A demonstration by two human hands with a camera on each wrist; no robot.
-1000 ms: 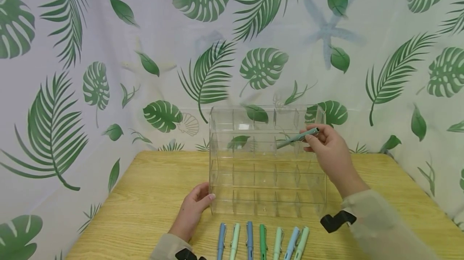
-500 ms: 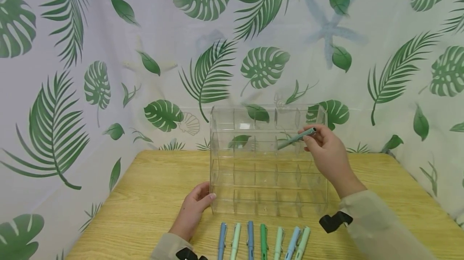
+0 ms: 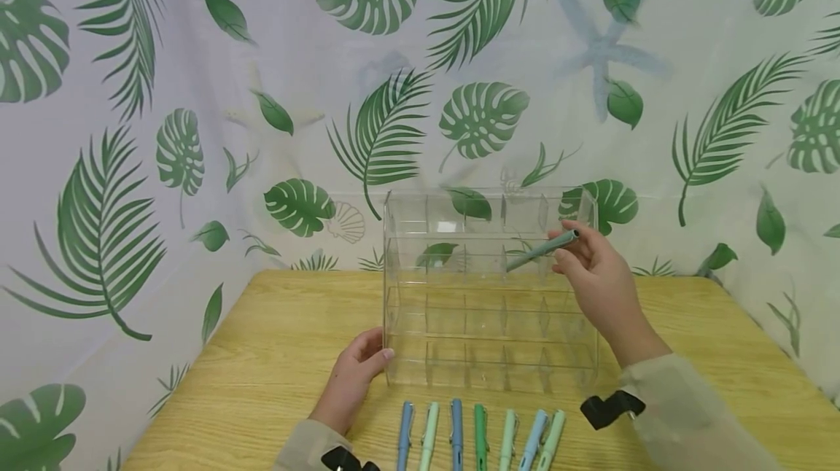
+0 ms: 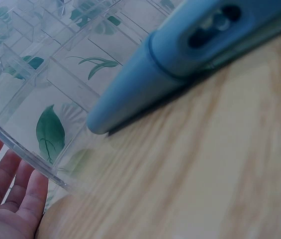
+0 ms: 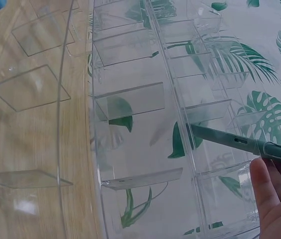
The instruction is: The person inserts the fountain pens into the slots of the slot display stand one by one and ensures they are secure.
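A clear compartmented rack (image 3: 387, 274) stands upright on the table in the head view. My left hand (image 3: 351, 378) holds its left side low down, thumb in front and fingers behind. In the right wrist view the right hand (image 5: 278, 191) pinches a dark green capped pen (image 5: 230, 141). That pen slants down to the left, its lower end at a compartment in the second tier from the top. Whether the end touches the rack I cannot tell. The head view shows the same right hand (image 3: 602, 278) at the rack's upper right.
In front of the rack lies a row of several capped pens, among them a blue pen (image 3: 405, 431), a dark green pen (image 3: 480, 434) and a light green pen (image 3: 551, 438). The wooden table (image 3: 275, 325) ends at a leaf-print curtain (image 3: 289, 143) behind.
The dark green pen has turned a little in my right fingers; its clip no longer shows. The left hand keeps its hold on the rack. The head view has shifted slightly.
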